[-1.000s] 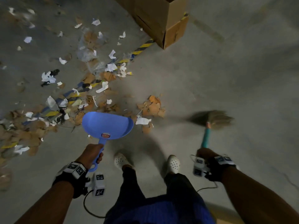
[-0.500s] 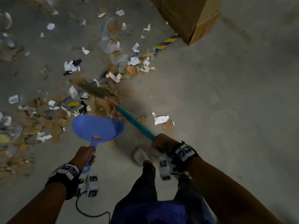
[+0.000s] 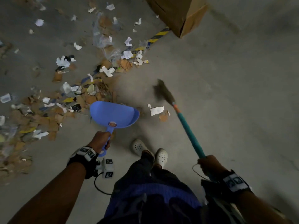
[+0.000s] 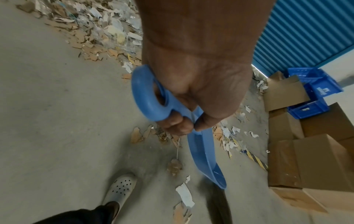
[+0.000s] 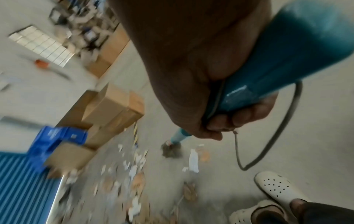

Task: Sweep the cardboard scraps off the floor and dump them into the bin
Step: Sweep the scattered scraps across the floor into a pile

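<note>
Dustpan (image 3: 114, 115) handle gripped by left hand (image 3: 100, 141); broom (image 3: 186, 125) gripped by right hand (image 3: 208, 165); cardboard scraps (image 3: 48, 117) heaped far-left of dustpan.

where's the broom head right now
In the head view the broom head is right of the blue dustpan, on bare concrete just beyond a white paper scrap, with its teal handle running back to the right hand.

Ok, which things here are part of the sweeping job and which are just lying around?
In the job:
- dustpan, gripped by left hand
- broom, gripped by right hand
- cardboard scraps

Just lying about:
- cardboard boxes
- blue crates
</note>
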`<state>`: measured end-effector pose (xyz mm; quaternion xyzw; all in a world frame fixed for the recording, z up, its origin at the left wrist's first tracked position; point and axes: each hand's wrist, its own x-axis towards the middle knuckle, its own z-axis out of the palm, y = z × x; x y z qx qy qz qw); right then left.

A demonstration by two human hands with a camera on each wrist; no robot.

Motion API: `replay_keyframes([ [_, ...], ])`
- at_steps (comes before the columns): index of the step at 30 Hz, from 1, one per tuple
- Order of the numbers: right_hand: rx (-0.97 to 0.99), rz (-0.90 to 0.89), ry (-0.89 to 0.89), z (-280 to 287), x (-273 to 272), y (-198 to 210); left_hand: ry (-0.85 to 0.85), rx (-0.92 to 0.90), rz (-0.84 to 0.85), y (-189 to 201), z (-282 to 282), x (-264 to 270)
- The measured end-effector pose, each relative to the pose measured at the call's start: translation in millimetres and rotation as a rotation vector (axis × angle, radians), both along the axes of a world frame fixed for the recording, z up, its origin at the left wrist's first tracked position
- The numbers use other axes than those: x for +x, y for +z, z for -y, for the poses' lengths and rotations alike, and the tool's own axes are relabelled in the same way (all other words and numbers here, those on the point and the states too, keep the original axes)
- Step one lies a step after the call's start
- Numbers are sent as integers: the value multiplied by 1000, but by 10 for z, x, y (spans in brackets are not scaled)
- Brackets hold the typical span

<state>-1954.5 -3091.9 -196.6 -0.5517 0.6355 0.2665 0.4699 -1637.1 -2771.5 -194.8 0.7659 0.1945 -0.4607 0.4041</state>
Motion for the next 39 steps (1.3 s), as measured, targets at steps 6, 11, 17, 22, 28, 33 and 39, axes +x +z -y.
replay_keyframes([
  [6, -84, -64, -365, 197, -750, 186, -51, -37, -26, -53, -197, -83],
  [11, -129, -100, -339, 115, -569, 170, -79, 21, -39, -174, -567, 141],
  [17, 167, -70, -175, -1160, 614, -207, -95, 36, -64, -324, -1302, 594],
  [22, 348, 50, 271, -2686, 2027, -455, -73, 83, -92, -294, -2116, 1005],
  [28, 309, 89, 535, -3476, 3036, -273, 9, 146, -94, -219, -3066, 1453],
  [33, 48, 111, 704, -3619, 3120, -17, 66, 101, -61, -139, -3369, 1566],
  [39, -67, 141, 618, -3694, 2612, 35, -2, 63, 3, -59, -3385, 1444],
])
